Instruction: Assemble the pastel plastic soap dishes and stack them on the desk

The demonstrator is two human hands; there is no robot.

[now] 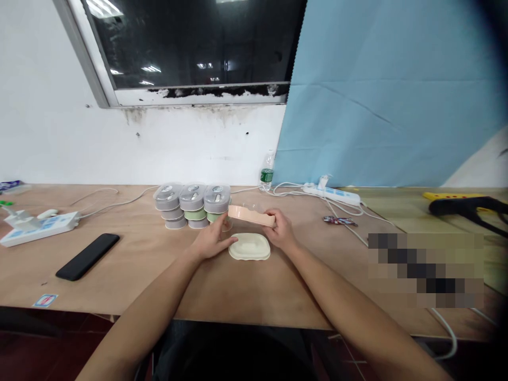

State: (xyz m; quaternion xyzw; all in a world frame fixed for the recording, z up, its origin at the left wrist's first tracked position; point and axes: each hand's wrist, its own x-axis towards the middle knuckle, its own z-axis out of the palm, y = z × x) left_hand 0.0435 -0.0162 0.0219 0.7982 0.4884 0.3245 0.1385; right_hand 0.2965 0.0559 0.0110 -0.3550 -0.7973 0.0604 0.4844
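Observation:
A shallow peach-coloured plastic container (252, 215) with a clear part on top is held above the table, slightly tilted. My right hand (281, 228) grips its right end between thumb and fingers. At its left end is my left hand (214, 239), fingertips against or close beside it. The left thumb is stretched out apart from the fingers, over the edge of a cream-coloured oval plastic piece (250, 247). That piece lies on the table just below the container. Behind my left hand stand stacked lunch boxes, grey (166, 198) and green (194, 214), with clear lids.
A black phone (88, 256) lies left on the wooden table (159, 280). Power strips with cables sit at left (55, 227) and back right (337, 194). A plastic bottle (267, 174) stands by the wall. A small wrapper (339, 220) and a pixelated area are at right.

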